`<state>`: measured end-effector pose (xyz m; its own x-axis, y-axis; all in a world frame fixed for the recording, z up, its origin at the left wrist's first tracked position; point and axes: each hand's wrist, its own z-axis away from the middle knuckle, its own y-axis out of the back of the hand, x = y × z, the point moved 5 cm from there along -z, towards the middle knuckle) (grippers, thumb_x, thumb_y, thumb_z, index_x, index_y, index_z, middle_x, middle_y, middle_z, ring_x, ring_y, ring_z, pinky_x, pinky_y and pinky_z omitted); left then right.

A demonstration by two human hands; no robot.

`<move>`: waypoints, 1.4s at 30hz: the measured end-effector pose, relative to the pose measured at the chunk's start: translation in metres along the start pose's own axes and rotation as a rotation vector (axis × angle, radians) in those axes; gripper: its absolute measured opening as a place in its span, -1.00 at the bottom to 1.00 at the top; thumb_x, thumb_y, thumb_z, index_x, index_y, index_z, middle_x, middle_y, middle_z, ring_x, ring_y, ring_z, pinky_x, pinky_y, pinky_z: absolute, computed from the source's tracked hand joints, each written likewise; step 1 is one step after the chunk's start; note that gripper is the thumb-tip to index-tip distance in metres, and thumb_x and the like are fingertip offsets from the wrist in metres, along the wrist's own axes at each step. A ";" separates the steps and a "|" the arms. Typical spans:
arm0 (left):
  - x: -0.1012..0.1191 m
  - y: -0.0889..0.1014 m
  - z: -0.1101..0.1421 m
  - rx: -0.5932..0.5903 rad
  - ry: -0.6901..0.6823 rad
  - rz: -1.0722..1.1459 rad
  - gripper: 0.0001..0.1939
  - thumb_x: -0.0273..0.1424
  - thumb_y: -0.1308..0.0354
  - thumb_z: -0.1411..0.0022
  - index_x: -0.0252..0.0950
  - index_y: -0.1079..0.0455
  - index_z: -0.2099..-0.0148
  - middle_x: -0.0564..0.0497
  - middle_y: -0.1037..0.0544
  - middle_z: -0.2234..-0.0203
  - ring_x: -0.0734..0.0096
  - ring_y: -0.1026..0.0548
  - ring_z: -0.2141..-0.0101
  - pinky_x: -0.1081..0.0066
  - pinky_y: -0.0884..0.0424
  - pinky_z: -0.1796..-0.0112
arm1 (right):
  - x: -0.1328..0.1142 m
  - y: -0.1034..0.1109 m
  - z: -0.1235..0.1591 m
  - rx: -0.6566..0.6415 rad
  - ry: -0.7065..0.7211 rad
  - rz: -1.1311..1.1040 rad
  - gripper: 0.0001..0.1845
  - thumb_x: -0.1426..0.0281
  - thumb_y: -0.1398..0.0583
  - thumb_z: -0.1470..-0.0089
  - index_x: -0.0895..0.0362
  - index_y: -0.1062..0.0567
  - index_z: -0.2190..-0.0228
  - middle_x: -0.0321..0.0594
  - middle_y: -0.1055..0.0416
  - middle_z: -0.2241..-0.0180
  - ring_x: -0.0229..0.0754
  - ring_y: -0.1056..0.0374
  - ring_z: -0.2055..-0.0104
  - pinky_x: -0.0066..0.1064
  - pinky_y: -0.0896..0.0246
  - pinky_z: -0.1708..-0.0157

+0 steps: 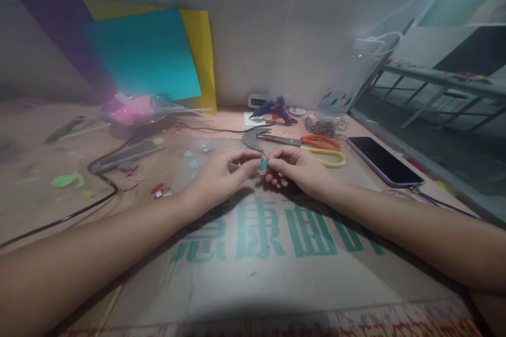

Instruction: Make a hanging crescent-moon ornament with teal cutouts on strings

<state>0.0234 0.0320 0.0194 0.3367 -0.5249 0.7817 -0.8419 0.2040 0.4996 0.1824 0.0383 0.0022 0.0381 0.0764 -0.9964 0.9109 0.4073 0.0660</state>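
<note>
Over the printed sheet, my left hand point(227, 171) and my right hand point(306, 169) meet with thumbs and forefingers closed in a pinch. Between their fingertips is a small teal piece point(263, 164), its shape too small to make out. Several pale blue cut pieces lie left of my left hand, among them a flower-like piece point(193, 165). Just beyond the fingertips are a grey curved band point(253, 139) and a pair of scissors point(282, 139) with one orange and one yellow handle.
A blue glue gun point(276, 111) stands at the back before a small white clock-like device point(257, 100). To the right lie a phone point(385, 160) and a clear plastic container point(336, 100). A black cord point(106, 179) crosses the left; coloured sheets point(146, 55) lean on the wall.
</note>
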 end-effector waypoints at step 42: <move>0.005 0.000 -0.001 0.019 -0.059 -0.208 -0.78 -0.33 -0.08 -0.27 -0.29 -0.46 0.38 0.05 -0.55 0.45 0.40 -0.46 0.37 0.44 -0.31 0.31 | -0.003 -0.002 0.002 0.025 0.009 0.075 -0.58 0.05 -0.15 -0.14 0.17 -0.43 0.43 -0.24 -0.46 0.54 -0.33 -0.34 0.55 -0.51 -0.25 0.54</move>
<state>0.0258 0.0307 0.0235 0.4791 -0.6015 0.6392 -0.7647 0.0714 0.6404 0.1816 0.0352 0.0052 0.1036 0.1139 -0.9881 0.9157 0.3769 0.1395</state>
